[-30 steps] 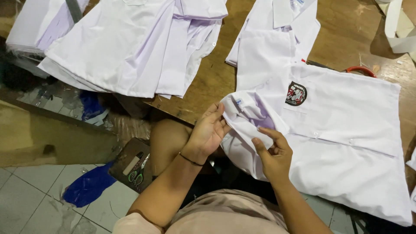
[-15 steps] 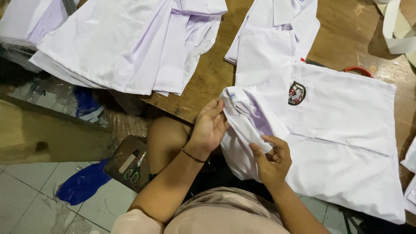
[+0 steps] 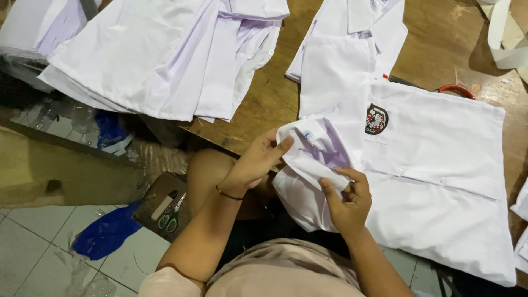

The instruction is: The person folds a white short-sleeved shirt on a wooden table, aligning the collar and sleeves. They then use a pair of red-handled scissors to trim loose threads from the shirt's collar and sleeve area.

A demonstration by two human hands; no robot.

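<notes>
A white shirt (image 3: 440, 181) with a dark round chest badge (image 3: 377, 119) lies spread on the wooden table (image 3: 275, 104), its collar end hanging over the near edge. My left hand (image 3: 254, 164) pinches the collar (image 3: 311, 146) at its left corner. My right hand (image 3: 347, 199) grips the folded collar edge lower down, thumb on top. Both hands hold the same collar, close together above my lap.
A stack of white shirts (image 3: 159, 60) covers the table's left part, and another folded white shirt (image 3: 346, 44) lies at the back. A red ring-shaped object (image 3: 457, 89) peeks from behind the shirt. On the tiled floor sit green-handled scissors (image 3: 171, 217) on a small board and blue plastic (image 3: 107, 234).
Both hands have shifted slightly along the collar, turning and folding it; my right hand has risen a little. The shirt body stays in place.
</notes>
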